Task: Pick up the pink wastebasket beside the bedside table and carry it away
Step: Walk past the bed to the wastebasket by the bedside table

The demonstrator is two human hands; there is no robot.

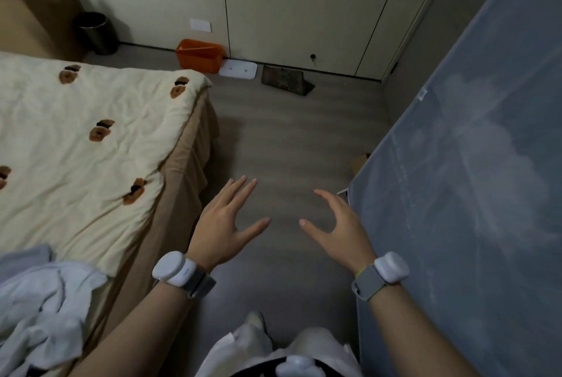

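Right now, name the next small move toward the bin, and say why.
Probably step forward along the aisle toward the orange-pink bin by the far wall. Both hands, left and right, are open and empty, well short of it, with bare floor between the bed and it.

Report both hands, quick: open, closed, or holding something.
Left hand: open, fingers spread, holding nothing.
Right hand: open, fingers slightly curled, holding nothing.
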